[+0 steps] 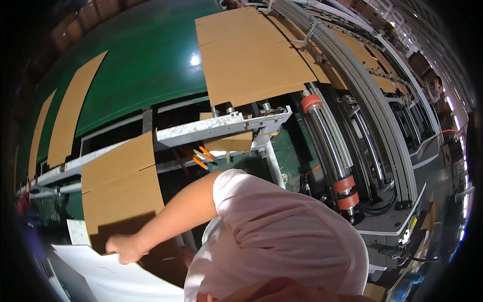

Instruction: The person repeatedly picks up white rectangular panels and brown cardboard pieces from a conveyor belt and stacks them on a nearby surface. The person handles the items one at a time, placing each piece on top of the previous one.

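The left hand [125,247] is closed into a loose fist, its fingers [114,246] curled and pinching the upper edge of a large white sheet [115,279] that lies at the lower left, just under the hand. The right hand is out of sight, hidden beneath the pink-shirted torso, so I cannot tell how its fingers stand.

Directly behind the hand leans a flat corrugated cardboard blank [121,186], its lower part in the arm's shadow and its top edge resting against the grey metal rail [201,130] of the machine. Beyond the rail, the green conveyor belt [146,65] carries another cardboard blank [249,53] at its right end and two narrower ones [70,113] toward its left edge. Chrome rollers with red collars [327,146] run down the machine's right side, beside a long curved track.

To my eye, the step in hand is gripping the white sheet at the feed end of the machine. The next move seems to call for a firm hold on that edge and a clean lift, keeping the sheet clear of the leaning blank.
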Demonstrator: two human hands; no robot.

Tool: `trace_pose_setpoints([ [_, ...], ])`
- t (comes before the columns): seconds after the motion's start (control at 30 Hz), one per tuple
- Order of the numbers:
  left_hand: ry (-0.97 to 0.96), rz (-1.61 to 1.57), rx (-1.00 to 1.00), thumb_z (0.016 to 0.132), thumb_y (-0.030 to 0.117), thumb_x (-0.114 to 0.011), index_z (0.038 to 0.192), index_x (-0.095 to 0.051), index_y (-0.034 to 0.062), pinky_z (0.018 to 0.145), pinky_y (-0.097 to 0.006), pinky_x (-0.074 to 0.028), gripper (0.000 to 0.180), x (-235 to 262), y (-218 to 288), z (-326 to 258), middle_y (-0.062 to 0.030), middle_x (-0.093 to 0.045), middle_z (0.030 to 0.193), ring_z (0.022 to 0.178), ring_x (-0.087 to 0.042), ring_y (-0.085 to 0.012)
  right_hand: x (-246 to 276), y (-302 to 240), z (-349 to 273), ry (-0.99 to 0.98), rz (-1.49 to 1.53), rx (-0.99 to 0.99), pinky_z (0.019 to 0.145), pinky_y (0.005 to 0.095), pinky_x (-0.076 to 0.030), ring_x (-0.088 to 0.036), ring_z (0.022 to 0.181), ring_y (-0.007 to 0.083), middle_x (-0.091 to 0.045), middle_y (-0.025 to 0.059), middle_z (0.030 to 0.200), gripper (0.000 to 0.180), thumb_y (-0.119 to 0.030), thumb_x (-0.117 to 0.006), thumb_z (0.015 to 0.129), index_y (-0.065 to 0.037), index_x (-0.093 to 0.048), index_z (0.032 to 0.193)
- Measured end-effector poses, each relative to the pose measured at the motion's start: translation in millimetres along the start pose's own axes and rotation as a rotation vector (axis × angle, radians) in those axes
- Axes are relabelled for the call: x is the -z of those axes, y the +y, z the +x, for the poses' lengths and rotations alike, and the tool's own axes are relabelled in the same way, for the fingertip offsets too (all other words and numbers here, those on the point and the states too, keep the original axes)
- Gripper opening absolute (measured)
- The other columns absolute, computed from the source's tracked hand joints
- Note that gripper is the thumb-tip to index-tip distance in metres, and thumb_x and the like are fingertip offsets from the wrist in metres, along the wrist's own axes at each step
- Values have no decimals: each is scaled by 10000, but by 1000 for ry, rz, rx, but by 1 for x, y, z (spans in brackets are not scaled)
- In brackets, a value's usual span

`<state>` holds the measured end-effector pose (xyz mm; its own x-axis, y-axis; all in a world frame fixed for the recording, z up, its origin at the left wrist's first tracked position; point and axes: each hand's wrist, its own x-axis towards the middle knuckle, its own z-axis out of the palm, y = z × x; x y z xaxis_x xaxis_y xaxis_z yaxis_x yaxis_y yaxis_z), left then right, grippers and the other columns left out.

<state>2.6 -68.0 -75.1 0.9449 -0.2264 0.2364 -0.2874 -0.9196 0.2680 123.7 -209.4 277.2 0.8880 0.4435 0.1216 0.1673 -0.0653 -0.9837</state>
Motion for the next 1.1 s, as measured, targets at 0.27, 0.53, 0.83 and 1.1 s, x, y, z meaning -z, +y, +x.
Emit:
trace_pose_setpoints([
  [0.27, -186, -231, 195, 958, 225, -451, 1072, -603, 27, 747, -435, -494, 274, 13, -12, -64, -187, -649, 1025, 881, -621, -332, -111, 107, -42, -108, 261, -268, 465, 334, -488, -624, 574, 166, -642, 84, 647, 137, -107, -680, 728, 9, -669, 801],
  [0.53, 140, -434, 74, 753, 12, -637, 1015, -627, 71, 679, -391, -520, 269, 176, 43, -66, -125, -627, 967, 818, -626, -314, -96, 186, -68, -318, 198, -662, 435, 335, -568, -662, 624, 273, -620, 157, 961, 368, -4, -554, 851, 29, -479, 1210],
  [0.83, -186, 95, 329, 754, 306, -735, 1345, -464, 132, 1103, -545, -271, 674, 153, 51, 13, -145, -380, 1435, 1351, -320, -365, -38, 251, -34, -432, -548, -333, 761, 431, -514, -664, 795, 336, -667, 196, 825, 211, -233, -629, 814, -46, -684, 894],
  [1.1, -183, 117, 296, 757, 320, -731, 1287, -513, 135, 1108, -555, -249, 602, 134, 55, 24, -147, -393, 1424, 1349, -325, -361, 202, 306, 125, 251, -535, -443, 922, 351, -446, -555, 1150, 286, -560, 198, 1263, 618, -282, -671, 828, 43, -463, 1311],
])
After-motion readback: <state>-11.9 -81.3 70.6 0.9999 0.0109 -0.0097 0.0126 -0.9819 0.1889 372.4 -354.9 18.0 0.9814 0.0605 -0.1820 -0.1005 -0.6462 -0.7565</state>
